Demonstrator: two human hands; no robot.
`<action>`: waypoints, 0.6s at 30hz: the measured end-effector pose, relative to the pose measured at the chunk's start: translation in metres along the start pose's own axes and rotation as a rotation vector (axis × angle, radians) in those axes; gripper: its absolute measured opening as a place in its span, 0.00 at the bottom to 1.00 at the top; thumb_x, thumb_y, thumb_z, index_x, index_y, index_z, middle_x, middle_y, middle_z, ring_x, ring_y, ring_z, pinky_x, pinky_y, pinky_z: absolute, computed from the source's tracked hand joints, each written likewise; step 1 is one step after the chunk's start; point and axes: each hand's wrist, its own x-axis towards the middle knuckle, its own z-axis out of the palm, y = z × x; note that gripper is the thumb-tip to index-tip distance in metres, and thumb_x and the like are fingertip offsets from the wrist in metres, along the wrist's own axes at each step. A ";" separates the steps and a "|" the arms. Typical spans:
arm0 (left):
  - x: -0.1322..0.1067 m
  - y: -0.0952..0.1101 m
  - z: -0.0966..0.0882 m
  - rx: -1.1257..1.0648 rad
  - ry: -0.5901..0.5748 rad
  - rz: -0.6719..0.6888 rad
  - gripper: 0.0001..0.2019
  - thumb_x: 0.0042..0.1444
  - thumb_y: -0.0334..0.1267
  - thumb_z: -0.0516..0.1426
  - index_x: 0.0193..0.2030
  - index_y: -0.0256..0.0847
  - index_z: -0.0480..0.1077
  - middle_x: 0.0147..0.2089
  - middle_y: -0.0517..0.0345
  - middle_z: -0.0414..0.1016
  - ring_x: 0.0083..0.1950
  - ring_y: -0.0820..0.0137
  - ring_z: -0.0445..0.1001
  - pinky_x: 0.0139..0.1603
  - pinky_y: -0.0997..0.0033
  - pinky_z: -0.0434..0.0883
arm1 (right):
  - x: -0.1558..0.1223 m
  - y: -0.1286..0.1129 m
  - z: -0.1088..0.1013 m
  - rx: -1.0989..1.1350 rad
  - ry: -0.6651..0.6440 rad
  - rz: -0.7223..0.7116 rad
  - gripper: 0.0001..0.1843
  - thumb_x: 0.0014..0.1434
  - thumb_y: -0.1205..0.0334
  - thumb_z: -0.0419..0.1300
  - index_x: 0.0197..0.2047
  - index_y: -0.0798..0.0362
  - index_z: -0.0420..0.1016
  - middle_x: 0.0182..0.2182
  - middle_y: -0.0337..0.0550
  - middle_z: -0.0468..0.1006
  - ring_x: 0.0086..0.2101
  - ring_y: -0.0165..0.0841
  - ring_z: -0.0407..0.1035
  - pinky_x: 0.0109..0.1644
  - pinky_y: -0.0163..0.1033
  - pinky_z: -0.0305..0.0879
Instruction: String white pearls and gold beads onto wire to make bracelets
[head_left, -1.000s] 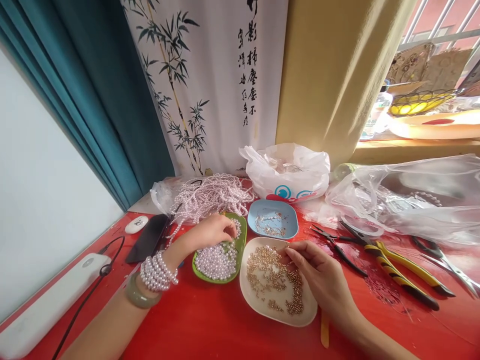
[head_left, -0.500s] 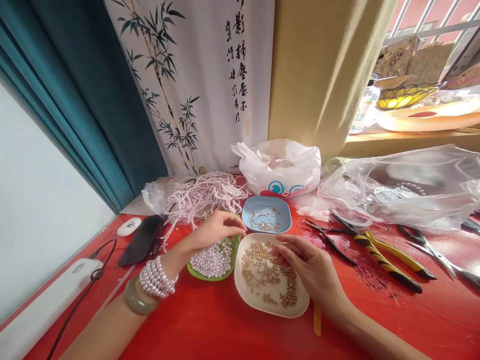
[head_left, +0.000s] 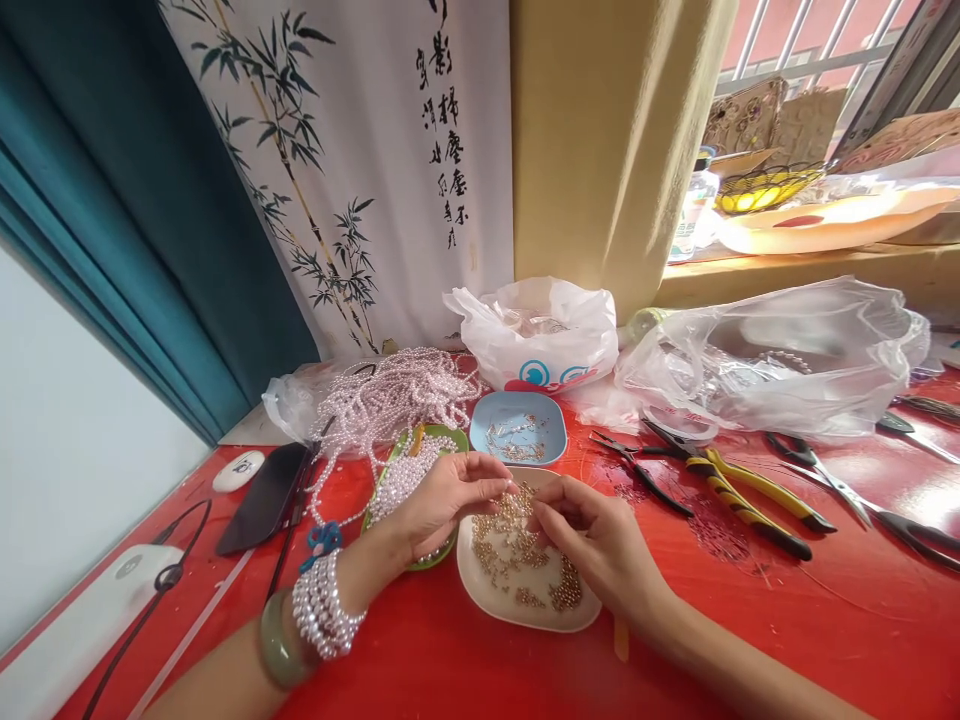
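Note:
My left hand (head_left: 454, 500), with pearl bracelets (head_left: 324, 605) and a green bangle (head_left: 281, 640) on its wrist, is closed in a pinch. A tiny pale spot shows at its fingertips, too small to name. Facing it over the cream tray (head_left: 480, 590), my right hand (head_left: 596, 540) pinches thumb to forefinger; what lies between them cannot be made out. Small gold beads (head_left: 529, 598) are scattered in that tray. Behind my left hand, a green tray (head_left: 431, 562) holds loose pearl beads (head_left: 405, 480), partly hidden by the hand.
A blue tray (head_left: 559, 430) with small metal bits stands behind. Pearl strands (head_left: 397, 395) are heaped at back left, near a phone (head_left: 262, 500). Yellow-black pliers (head_left: 750, 500), black pliers (head_left: 645, 475) and scissors (head_left: 840, 490) lie right. Plastic bags (head_left: 540, 340) line the back.
My left hand has moved from above the green tray rightward and down to the cream tray, close to my right hand. The whole view has shifted slightly.

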 end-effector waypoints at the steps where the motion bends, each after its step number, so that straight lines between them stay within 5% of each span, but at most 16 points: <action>1: 0.000 0.000 0.000 0.006 0.000 0.001 0.10 0.39 0.35 0.65 0.29 0.34 0.71 0.30 0.57 0.72 0.30 0.78 0.68 0.31 0.79 0.64 | 0.000 0.000 0.000 -0.013 -0.003 -0.003 0.07 0.52 0.63 0.50 0.24 0.53 0.64 0.18 0.37 0.71 0.20 0.27 0.65 0.23 0.31 0.60; 18: -0.001 0.001 0.005 0.039 0.042 0.000 0.12 0.36 0.37 0.66 0.27 0.34 0.71 0.29 0.58 0.71 0.28 0.78 0.66 0.30 0.78 0.62 | 0.000 -0.001 0.000 -0.048 -0.009 -0.033 0.07 0.51 0.66 0.50 0.24 0.52 0.65 0.18 0.36 0.70 0.20 0.27 0.64 0.22 0.31 0.60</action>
